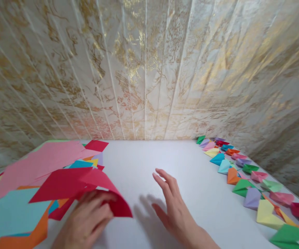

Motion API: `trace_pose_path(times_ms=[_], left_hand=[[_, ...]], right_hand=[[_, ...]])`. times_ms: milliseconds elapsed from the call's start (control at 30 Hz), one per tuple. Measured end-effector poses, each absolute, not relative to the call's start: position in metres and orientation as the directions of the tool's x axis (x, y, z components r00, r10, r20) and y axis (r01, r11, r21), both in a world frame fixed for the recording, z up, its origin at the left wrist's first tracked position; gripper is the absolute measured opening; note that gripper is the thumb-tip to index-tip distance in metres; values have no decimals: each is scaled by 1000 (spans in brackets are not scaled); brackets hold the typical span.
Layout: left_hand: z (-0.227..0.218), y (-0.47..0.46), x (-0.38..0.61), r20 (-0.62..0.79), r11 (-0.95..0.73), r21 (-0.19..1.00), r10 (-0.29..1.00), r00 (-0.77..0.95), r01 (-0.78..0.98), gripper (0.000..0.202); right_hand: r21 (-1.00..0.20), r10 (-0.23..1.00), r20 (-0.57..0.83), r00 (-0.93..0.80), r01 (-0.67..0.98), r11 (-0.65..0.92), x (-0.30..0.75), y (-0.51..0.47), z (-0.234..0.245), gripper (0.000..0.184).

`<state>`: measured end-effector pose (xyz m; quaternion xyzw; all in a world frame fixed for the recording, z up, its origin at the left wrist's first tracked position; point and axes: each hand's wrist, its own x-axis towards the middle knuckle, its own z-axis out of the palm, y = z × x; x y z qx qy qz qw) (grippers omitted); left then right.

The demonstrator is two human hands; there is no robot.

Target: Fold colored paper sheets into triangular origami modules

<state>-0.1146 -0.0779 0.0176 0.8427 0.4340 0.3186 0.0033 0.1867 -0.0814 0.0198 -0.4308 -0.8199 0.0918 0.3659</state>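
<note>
My left hand (89, 218) is closed on the near edge of a sheet of red paper (63, 183). The sheet bends upward and curls over at its right side, above the pile of coloured paper. Part of the left fingers is hidden under the curl. My right hand (174, 204) hovers over the white table (149, 162), to the right of the red sheet. Its fingers are apart with nothing between them, and its shadow falls on the tabletop.
Loose paper sheets lie piled at the left, among them a large pink sheet (45, 160) and a light blue sheet (14, 207). Along the right edge run rows of folded paper pieces, such as a yellow one (267, 212). A gold-patterned curtain (144, 69) hangs behind the table.
</note>
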Motion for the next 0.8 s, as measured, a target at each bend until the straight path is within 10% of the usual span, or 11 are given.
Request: trace_pose_path(times_ms=[133,300,433,633,800], left_hand=[[14,-60,-33,578,-839,371,544,608,398,34],[5,-37,-10,467,-861,448,456,758,242,32],[-6,-37,-10,423,-860,423,467,776,287,27],[-17,-58,-14,507,-871,28,436,743,491,17],[-24,-73,-28,582,-707,-26,564,585,707,37]], right_hand=[[-94,648,572,-503,744,661,225,-86,22,79],[91,622,504,-600,753,652,266,-98,8,59],[-35,656,328,-680,685,727,274,-93,8,35],[-370,740,246,-626,645,669,263,-68,19,18],[-412,788,124,-603,691,594,247,-38,34,14]])
